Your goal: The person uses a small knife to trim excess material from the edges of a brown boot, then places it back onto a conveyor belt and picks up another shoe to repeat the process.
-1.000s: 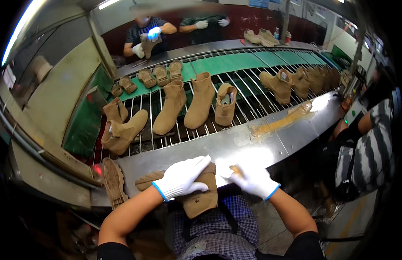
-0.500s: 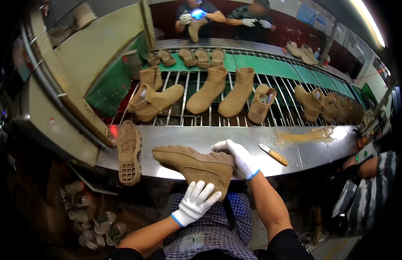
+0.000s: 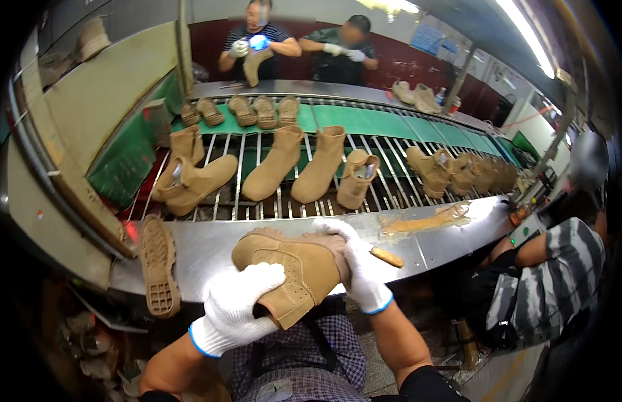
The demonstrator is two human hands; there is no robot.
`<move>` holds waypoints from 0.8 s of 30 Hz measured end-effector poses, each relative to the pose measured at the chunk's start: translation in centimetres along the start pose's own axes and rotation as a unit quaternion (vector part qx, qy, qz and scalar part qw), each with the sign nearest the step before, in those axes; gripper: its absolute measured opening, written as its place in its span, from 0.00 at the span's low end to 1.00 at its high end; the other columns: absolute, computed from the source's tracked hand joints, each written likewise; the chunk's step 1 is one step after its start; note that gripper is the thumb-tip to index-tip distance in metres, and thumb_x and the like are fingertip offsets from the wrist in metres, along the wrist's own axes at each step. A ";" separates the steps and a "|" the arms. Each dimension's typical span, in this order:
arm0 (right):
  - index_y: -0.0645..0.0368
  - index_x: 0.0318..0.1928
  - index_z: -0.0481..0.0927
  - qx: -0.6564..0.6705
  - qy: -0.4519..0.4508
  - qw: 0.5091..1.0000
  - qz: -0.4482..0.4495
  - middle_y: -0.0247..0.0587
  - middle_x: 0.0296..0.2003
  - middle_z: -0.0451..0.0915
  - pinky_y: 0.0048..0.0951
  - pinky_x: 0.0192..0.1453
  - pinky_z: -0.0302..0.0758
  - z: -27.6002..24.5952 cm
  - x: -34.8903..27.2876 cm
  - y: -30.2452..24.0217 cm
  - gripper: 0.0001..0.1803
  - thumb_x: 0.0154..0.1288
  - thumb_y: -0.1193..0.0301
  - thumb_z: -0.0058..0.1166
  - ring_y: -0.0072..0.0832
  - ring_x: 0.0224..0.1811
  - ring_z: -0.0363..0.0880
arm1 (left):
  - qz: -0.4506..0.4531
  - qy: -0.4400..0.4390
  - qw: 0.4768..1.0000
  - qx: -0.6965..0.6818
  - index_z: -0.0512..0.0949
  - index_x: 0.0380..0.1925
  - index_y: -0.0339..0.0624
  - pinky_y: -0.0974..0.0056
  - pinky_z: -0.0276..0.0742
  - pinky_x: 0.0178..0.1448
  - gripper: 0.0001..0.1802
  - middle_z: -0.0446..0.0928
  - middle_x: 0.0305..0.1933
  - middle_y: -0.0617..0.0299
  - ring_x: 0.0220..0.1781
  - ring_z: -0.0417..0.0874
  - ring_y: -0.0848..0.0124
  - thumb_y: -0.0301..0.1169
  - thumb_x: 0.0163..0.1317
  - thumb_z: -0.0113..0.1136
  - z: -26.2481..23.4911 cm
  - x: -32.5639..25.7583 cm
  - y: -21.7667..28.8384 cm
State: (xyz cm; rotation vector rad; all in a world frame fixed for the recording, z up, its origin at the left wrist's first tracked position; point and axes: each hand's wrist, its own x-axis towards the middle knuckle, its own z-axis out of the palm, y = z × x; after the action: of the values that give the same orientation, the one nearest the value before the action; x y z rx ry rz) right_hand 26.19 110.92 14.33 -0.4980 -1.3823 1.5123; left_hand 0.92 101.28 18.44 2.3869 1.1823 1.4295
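Both my hands, in white knit gloves with blue cuffs, hold a tan ankle boot (image 3: 301, 271) above the metal ledge, sole turned away and shaft opening toward me. My left hand (image 3: 238, 307) grips the shaft, thumb along the upper and some fingers hidden at the opening. Around the heel end of the sole, my right hand (image 3: 360, 268) is closed. Beside the right hand lies a knife, its wooden handle (image 3: 387, 256) showing and its blade hidden. A loose tan outsole (image 3: 159, 268) rests tread up on the ledge at the left.
Beyond the metal ledge (image 3: 197, 242), several boots (image 3: 274, 164) stand on a bar conveyor, with soles (image 3: 242, 110) on a green strip (image 3: 338, 118) behind. Two gloved people (image 3: 338, 50) work opposite; one holds a boot. A person in striped clothing (image 3: 571, 268) sits close at the right.
The boot has been turned, its side now facing up. My left hand has moved from beneath the shaft to its left side. The view has shifted, and the person at right shows more.
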 end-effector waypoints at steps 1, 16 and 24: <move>0.67 0.72 0.69 0.015 0.041 0.999 -0.015 0.51 0.70 0.75 0.41 0.82 0.66 -0.5 -0.2 1.5 0.31 0.86 0.53 0.48 0.37 0.74 0.73 | 0.009 -0.009 1.000 0.007 0.83 0.53 0.39 0.53 0.86 0.48 0.40 0.87 0.48 0.49 0.44 0.90 0.50 0.35 0.36 0.88 0.3 0.5 0.3; 0.56 0.70 0.76 -0.095 0.162 0.976 0.114 0.42 0.66 0.79 0.36 0.73 0.76 0.2 -0.6 -2.0 0.21 0.88 0.62 0.43 0.32 0.70 0.78 | -0.154 -0.181 0.969 -0.070 0.84 0.55 0.44 0.56 0.87 0.63 0.38 0.88 0.55 0.54 0.55 0.91 0.60 0.39 0.43 0.91 -1.4 8.5 -5.2; 0.60 0.82 0.60 0.071 0.008 0.971 0.226 0.54 0.72 0.75 0.48 0.57 0.91 0.5 1.3 1.8 0.55 0.78 0.25 0.31 0.49 0.68 0.83 | -0.237 -0.108 0.951 -0.167 0.82 0.57 0.43 0.59 0.83 0.66 0.35 0.86 0.55 0.62 0.57 0.87 0.69 0.37 0.50 0.89 -5.0 7.4 -9.1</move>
State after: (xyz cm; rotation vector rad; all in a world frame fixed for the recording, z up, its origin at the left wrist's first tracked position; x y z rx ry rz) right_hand 24.59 112.04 13.24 -0.7700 -1.1840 1.9514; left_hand -6.26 111.13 22.16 1.8149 1.2303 1.0785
